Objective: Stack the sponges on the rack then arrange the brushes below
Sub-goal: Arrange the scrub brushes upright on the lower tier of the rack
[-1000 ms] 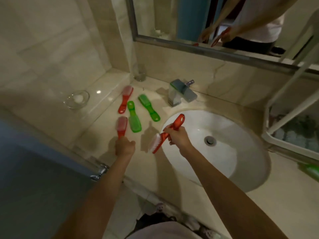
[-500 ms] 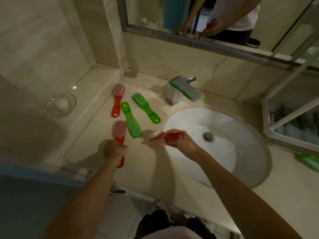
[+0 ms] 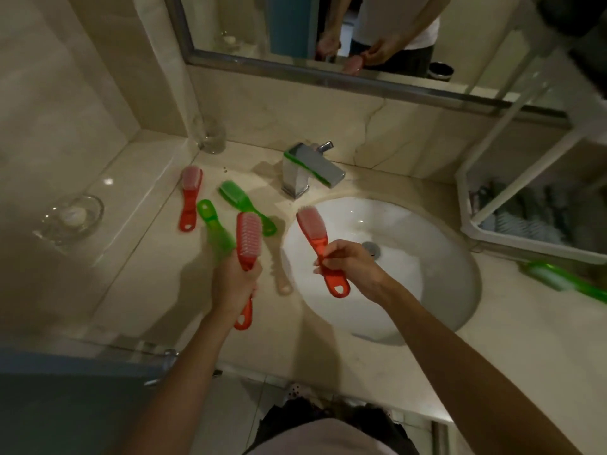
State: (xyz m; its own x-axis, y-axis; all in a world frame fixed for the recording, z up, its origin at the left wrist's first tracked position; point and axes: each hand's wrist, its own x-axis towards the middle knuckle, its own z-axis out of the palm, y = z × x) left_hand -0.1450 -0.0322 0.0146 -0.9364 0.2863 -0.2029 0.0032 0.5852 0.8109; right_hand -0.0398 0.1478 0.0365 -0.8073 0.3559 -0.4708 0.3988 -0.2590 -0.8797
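My left hand [image 3: 235, 280] grips a red brush [image 3: 248, 239] by its handle, bristle head pointing away, lifted over the counter. In my right hand [image 3: 348, 262] is a second red brush [image 3: 316, 239], held by the handle above the left side of the basin. On the counter lie a third red brush [image 3: 190, 198] and two green brushes [image 3: 215, 224] [image 3: 241, 200]. Another green brush [image 3: 558, 279] lies at the far right. The white rack [image 3: 525, 244] stands at the right, with dark sponges [image 3: 525, 221] blurred inside.
A white basin [image 3: 427, 290] is set in the beige counter, with a chrome tap [image 3: 308, 172] behind it. A clear glass [image 3: 210, 136] stands in the back corner and a glass soap dish [image 3: 74, 215] on the left ledge. A mirror [image 3: 328, 34] hangs above.
My left hand has lifted its red brush off the counter. My right hand has turned its brush so that the bristle head points away and up.
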